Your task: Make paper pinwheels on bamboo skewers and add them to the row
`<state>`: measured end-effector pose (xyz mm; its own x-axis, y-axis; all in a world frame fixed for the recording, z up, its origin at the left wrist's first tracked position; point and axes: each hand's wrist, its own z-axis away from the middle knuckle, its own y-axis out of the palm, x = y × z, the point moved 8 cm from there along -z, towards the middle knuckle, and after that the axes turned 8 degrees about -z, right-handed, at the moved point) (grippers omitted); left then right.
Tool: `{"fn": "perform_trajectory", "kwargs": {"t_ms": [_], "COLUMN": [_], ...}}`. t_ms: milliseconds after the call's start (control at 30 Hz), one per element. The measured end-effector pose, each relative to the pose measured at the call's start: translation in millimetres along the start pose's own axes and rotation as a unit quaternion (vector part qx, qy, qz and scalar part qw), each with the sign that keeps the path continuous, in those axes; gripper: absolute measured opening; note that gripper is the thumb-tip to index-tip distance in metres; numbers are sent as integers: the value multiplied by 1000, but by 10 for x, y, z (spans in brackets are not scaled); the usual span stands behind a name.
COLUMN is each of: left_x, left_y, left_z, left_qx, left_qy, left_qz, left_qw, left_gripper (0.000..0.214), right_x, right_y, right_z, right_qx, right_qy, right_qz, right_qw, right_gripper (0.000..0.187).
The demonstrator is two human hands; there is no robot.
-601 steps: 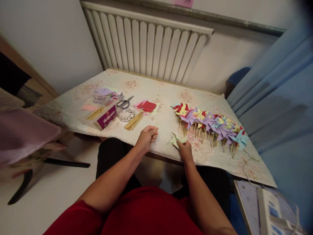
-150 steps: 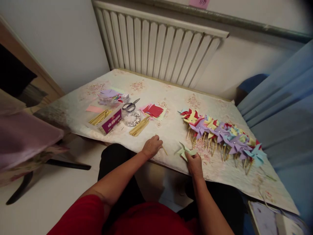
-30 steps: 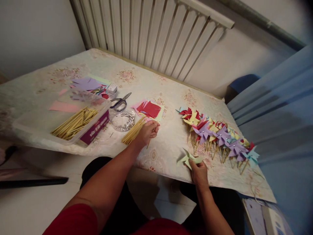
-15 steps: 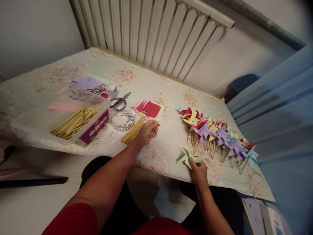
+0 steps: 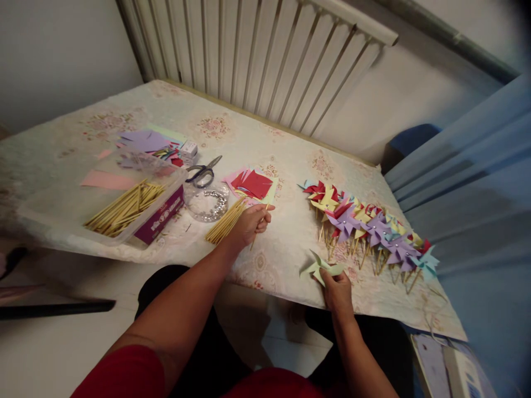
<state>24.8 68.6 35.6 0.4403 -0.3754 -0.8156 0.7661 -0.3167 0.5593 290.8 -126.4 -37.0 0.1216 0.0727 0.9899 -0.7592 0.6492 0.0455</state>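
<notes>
My left hand [image 5: 249,224] is closed on a thin wooden stick [image 5: 254,241] just right of a loose bundle of sticks [image 5: 224,221] on the table. My right hand [image 5: 338,290] pinches a pale green paper pinwheel [image 5: 320,268] at the table's near edge. A row of finished pinwheels [image 5: 365,226] in red, yellow, purple and blue lies to the right of both hands.
Cut paper squares [image 5: 253,184], scissors [image 5: 202,172], a clear dish of pins [image 5: 206,201] and a clear tray of sticks [image 5: 120,207] over a purple box sit on the floral tablecloth [image 5: 232,138]. A radiator [image 5: 257,61] stands behind; blue fabric [image 5: 468,182] hangs right.
Over the last second my left hand has shifted slightly while gripping the stick by the bundle. My right hand keeps the green pinwheel in the same place.
</notes>
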Motion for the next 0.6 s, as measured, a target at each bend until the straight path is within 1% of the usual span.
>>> {"fn": "perform_trajectory", "kwargs": {"t_ms": [167, 333, 600], "left_x": [-23, -31, -59], "left_y": [6, 1, 3], "left_z": [10, 13, 41], "left_qx": [6, 9, -7], "left_qy": [11, 15, 15], "left_qz": [-17, -34, -36], "left_qw": [1000, 999, 999], "left_gripper": [17, 9, 16], "right_x": [17, -21, -45], "right_y": [13, -7, -32], "right_z": [10, -4, -16], "right_qx": [-3, -6, -7], "right_qy": [-3, 2, 2], "right_qz": [-5, -15, -4], "right_qw": [1000, 1000, 1000], "right_gripper": [35, 37, 38]}}
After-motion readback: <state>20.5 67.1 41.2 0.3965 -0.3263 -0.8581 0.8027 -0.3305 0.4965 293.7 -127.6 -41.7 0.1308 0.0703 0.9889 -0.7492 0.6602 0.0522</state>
